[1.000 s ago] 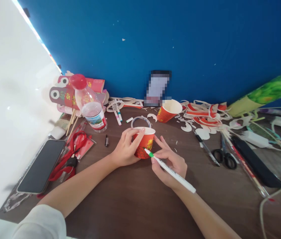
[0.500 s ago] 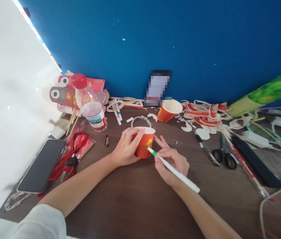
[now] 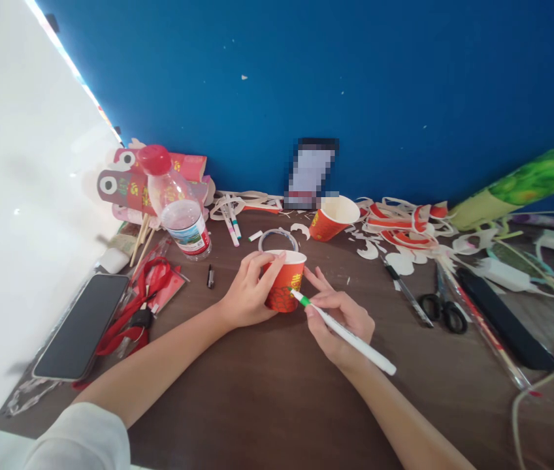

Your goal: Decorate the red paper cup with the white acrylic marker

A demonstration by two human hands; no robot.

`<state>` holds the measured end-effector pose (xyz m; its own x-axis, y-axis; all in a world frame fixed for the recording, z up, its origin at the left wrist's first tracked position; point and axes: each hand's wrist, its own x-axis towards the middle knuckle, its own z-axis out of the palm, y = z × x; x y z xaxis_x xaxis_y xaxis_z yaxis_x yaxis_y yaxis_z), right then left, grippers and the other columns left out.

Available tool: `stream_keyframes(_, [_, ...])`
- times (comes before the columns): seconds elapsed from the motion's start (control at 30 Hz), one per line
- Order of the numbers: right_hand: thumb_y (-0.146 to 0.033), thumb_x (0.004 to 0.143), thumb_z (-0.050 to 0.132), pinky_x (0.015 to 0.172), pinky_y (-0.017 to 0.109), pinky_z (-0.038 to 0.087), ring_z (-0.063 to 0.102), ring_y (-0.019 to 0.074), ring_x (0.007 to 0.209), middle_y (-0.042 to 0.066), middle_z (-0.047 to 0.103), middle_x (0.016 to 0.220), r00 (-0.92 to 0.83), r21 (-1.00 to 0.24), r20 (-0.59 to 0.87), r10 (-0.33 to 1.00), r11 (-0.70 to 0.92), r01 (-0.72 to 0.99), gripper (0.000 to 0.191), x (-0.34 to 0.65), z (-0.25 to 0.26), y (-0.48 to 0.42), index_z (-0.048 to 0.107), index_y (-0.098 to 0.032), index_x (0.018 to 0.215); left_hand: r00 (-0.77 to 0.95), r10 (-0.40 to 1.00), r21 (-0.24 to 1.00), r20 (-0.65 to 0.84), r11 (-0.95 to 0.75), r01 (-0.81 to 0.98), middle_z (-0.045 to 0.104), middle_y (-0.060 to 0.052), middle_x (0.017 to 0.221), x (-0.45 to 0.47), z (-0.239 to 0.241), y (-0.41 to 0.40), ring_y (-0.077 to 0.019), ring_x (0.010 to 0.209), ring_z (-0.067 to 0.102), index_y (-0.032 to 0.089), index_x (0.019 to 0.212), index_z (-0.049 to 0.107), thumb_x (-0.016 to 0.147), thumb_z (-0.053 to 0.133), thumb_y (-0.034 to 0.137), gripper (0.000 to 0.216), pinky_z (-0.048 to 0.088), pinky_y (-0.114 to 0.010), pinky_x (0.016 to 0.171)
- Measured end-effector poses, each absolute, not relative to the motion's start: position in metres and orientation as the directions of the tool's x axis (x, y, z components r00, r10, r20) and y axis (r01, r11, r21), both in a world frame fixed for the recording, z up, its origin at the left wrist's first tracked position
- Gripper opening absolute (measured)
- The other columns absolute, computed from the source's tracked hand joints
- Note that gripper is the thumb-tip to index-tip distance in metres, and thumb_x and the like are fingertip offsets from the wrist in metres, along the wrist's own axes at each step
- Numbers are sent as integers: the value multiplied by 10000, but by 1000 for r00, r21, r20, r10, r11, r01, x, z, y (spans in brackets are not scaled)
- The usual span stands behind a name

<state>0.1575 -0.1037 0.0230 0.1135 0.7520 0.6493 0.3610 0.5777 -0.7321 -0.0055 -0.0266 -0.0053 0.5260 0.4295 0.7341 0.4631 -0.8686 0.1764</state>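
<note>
A red paper cup with yellow lettering and dark scale-like lines stands on the brown table in front of me. My left hand grips it from the left, fingers around its side and up near the white rim. In my right hand is a white marker with a green collar, held like a pen. Its tip meets the cup's front beside the yellow lettering. Just behind the cup lies a roll of tape, partly hidden by it. A second red paper cup tilts farther back.
To the left are a plastic bottle, a phone, a red lanyard and decorated red cups. Scissors, a black pen, a black case, cables and cut paper strips lie right. Another phone leans on the blue panel.
Almost nothing differs. My right hand and the marker's rear end have shifted very slightly to the right; the left hand still holds the cup in the same place.
</note>
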Motion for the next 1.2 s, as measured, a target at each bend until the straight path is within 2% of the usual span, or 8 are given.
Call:
stream_keyframes(0.3, [-22,734,575,1057,546,441,662,294,1030,-29,588,683,140,-718,670,729,589,372,155,158,17,-102,533,-168,765,509,454,204,731,-858,471,479,-165,1194,-5,-8,-26,-282,1155,466,152,1469,155,737,687,419,943,421,-438,978])
stream_keyframes(0.63, [-15,736,549,1066,562,420,668,290,1021,-39,549,642,132,-716,679,722,613,335,160,161,16,-101,494,-165,736,510,441,197,738,-864,463,472,-173,1187,-5,-6,-27,-273,1152,464,114,1466,173,735,696,408,946,424,-421,983])
stream_keyframes(0.97, [-16,696,581,1084,593,381,630,307,1101,-23,590,653,36,-630,724,689,638,443,176,159,16,-105,535,-165,777,536,411,146,738,-872,468,488,-173,1206,-6,-8,-28,-295,1179,447,125,1490,97,758,648,401,958,429,-454,995])
stream_keyframes(1.2, [-14,705,591,1091,562,394,637,292,1091,-24,611,693,70,-625,731,679,625,468,179,156,14,-103,518,-164,770,532,405,132,744,-869,476,492,-179,1198,-5,-8,-29,-297,1173,445,104,1487,110,740,662,385,971,430,-458,997])
